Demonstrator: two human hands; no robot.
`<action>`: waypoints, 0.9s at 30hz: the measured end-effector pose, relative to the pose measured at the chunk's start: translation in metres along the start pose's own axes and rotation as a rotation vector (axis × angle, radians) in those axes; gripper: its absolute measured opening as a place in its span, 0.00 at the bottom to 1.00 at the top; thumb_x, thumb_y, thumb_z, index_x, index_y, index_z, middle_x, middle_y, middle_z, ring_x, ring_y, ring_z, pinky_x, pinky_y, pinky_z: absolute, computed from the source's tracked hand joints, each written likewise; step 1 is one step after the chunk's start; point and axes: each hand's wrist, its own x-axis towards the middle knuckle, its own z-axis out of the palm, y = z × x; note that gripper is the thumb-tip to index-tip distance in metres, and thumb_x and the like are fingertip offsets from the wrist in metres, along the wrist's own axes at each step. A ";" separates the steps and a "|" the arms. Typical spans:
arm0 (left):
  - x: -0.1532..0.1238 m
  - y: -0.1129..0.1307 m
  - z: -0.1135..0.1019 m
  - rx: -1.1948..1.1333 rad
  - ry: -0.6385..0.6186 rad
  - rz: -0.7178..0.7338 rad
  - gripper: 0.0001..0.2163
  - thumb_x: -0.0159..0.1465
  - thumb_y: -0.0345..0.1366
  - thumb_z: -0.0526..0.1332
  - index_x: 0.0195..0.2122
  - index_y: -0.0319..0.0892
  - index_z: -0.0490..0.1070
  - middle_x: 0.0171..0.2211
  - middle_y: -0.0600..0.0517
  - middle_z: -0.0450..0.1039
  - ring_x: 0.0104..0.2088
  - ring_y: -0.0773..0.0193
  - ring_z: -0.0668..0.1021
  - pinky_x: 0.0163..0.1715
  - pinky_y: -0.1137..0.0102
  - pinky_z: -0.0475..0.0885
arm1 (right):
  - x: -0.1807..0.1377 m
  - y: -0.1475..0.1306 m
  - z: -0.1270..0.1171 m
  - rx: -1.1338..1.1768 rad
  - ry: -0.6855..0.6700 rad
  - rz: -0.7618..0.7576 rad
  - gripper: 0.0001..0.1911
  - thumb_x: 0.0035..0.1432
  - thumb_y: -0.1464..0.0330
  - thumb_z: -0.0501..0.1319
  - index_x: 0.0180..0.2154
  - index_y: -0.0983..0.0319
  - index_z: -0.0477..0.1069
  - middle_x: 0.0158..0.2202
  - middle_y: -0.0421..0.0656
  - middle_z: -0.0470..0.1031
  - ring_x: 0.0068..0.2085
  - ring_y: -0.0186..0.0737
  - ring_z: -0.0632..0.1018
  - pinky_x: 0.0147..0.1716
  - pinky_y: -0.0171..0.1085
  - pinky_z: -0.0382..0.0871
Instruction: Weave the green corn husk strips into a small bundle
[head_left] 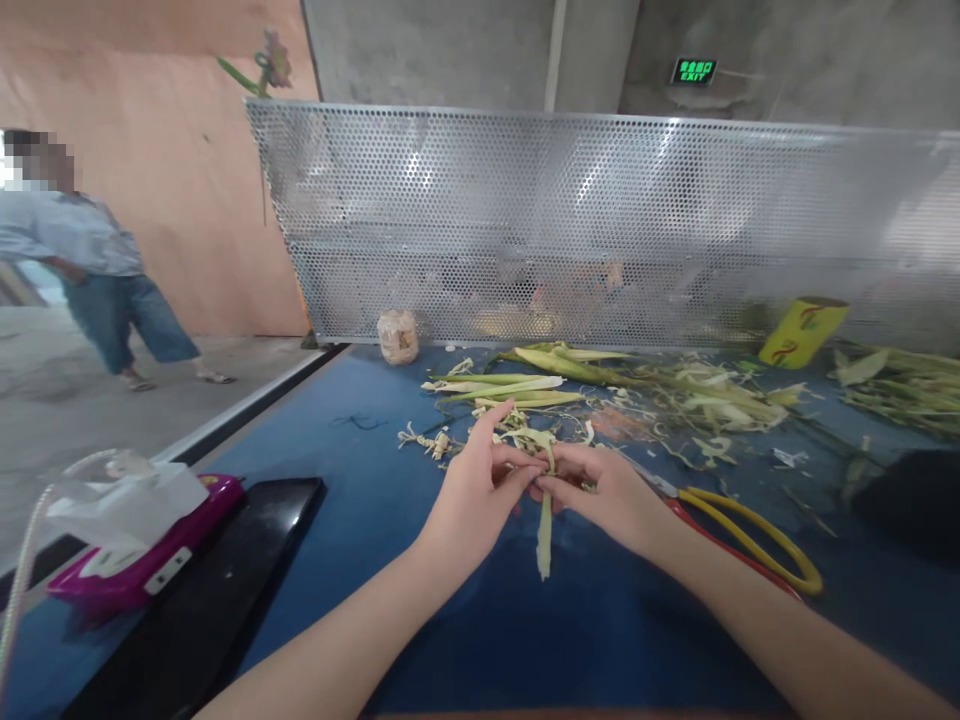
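Observation:
Over the blue table [480, 640], my left hand [484, 470] and my right hand [600, 490] meet at the fingertips. Between them they pinch a pale green leaf strip [544, 545], probably husk, whose lower end hangs down. Its upper part bends above the fingers. Just beyond my left hand lies a small knotted or braided pale piece [431, 440]. Long green leaf strips [517, 388] lie behind the hands. By my right wrist rests a pair of scissors [757, 535] with one yellow and one red handle. The fingers hide the pinched part.
A perforated metal screen [480, 220] borders the table's back. A whitish roll [397, 337], a yellow tube [804, 332] and leaf scraps [720, 395] stand or lie before it. At left are a dark tablet-like slab [202, 590] and a purple power strip [142, 570]. A person [97, 250] stands beyond.

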 end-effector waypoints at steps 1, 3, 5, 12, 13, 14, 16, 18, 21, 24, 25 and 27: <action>0.000 0.000 0.000 0.007 -0.001 0.001 0.28 0.57 0.31 0.57 0.58 0.44 0.47 0.29 0.53 0.74 0.28 0.64 0.76 0.24 0.72 0.69 | 0.000 -0.001 0.000 -0.044 0.010 -0.003 0.06 0.54 0.65 0.55 0.30 0.60 0.68 0.20 0.37 0.70 0.22 0.33 0.70 0.23 0.33 0.61; 0.000 0.000 0.000 0.021 -0.001 0.005 0.27 0.57 0.31 0.57 0.57 0.45 0.48 0.28 0.53 0.74 0.29 0.63 0.77 0.24 0.71 0.70 | -0.001 -0.001 -0.001 -0.082 0.024 0.005 0.05 0.54 0.66 0.56 0.29 0.60 0.67 0.18 0.36 0.68 0.22 0.33 0.69 0.23 0.32 0.60; -0.001 0.001 0.001 0.019 -0.005 0.007 0.26 0.58 0.32 0.56 0.56 0.44 0.49 0.29 0.52 0.73 0.30 0.62 0.77 0.25 0.71 0.70 | -0.001 -0.002 -0.002 -0.030 0.015 0.027 0.06 0.54 0.66 0.55 0.29 0.61 0.67 0.20 0.37 0.69 0.23 0.33 0.69 0.24 0.32 0.61; -0.004 0.007 0.001 -0.057 -0.097 0.040 0.27 0.56 0.29 0.56 0.55 0.46 0.49 0.33 0.53 0.66 0.25 0.69 0.74 0.29 0.70 0.71 | -0.001 -0.002 -0.001 0.262 -0.078 -0.003 0.10 0.58 0.62 0.53 0.30 0.61 0.63 0.21 0.36 0.65 0.22 0.31 0.67 0.23 0.31 0.61; -0.004 0.008 0.001 -0.078 -0.106 0.027 0.27 0.56 0.29 0.56 0.56 0.46 0.48 0.34 0.54 0.65 0.24 0.70 0.74 0.28 0.70 0.71 | -0.001 -0.002 -0.001 0.295 -0.092 0.000 0.09 0.58 0.62 0.52 0.30 0.61 0.63 0.22 0.36 0.66 0.22 0.31 0.67 0.23 0.31 0.60; -0.004 0.008 0.002 -0.099 -0.106 0.015 0.28 0.56 0.29 0.57 0.56 0.46 0.48 0.34 0.54 0.65 0.23 0.70 0.73 0.28 0.69 0.71 | -0.001 -0.001 0.000 0.318 -0.100 0.004 0.09 0.58 0.62 0.53 0.31 0.61 0.63 0.22 0.37 0.67 0.23 0.31 0.68 0.23 0.32 0.60; -0.004 0.008 0.002 -0.115 -0.100 0.004 0.28 0.55 0.29 0.56 0.56 0.46 0.48 0.34 0.53 0.65 0.24 0.70 0.73 0.29 0.70 0.71 | -0.001 0.000 0.000 0.324 -0.102 0.014 0.08 0.58 0.62 0.53 0.31 0.60 0.62 0.22 0.36 0.66 0.23 0.32 0.68 0.24 0.32 0.60; -0.004 0.007 0.002 -0.083 -0.095 0.010 0.28 0.55 0.29 0.57 0.56 0.45 0.48 0.36 0.52 0.66 0.27 0.70 0.74 0.30 0.70 0.70 | -0.001 0.001 0.001 0.309 -0.089 0.029 0.08 0.58 0.63 0.54 0.31 0.61 0.61 0.20 0.35 0.63 0.23 0.31 0.67 0.24 0.32 0.59; -0.005 0.005 0.001 0.028 -0.113 0.028 0.32 0.55 0.32 0.59 0.59 0.47 0.46 0.40 0.49 0.68 0.30 0.67 0.73 0.30 0.70 0.69 | -0.002 0.001 0.002 0.383 -0.091 0.089 0.10 0.58 0.61 0.54 0.37 0.60 0.61 0.23 0.35 0.63 0.23 0.30 0.65 0.23 0.32 0.58; -0.006 0.003 -0.001 0.102 -0.116 0.049 0.34 0.54 0.36 0.61 0.60 0.49 0.46 0.40 0.50 0.71 0.28 0.68 0.73 0.28 0.71 0.67 | -0.005 0.003 0.005 0.516 -0.082 0.182 0.20 0.58 0.57 0.52 0.49 0.58 0.55 0.27 0.36 0.63 0.24 0.30 0.65 0.24 0.33 0.58; -0.005 0.002 -0.001 0.112 -0.100 0.057 0.34 0.53 0.37 0.61 0.59 0.48 0.47 0.38 0.51 0.71 0.28 0.68 0.73 0.29 0.71 0.67 | -0.005 0.004 0.006 0.556 -0.080 0.199 0.22 0.58 0.56 0.52 0.51 0.57 0.53 0.26 0.36 0.63 0.24 0.30 0.65 0.24 0.33 0.58; -0.004 0.000 0.000 0.130 -0.065 0.070 0.32 0.53 0.35 0.61 0.58 0.47 0.49 0.34 0.52 0.72 0.28 0.67 0.73 0.30 0.70 0.68 | -0.006 0.007 0.008 0.629 -0.087 0.196 0.24 0.57 0.54 0.51 0.52 0.57 0.51 0.25 0.35 0.61 0.24 0.31 0.64 0.24 0.33 0.57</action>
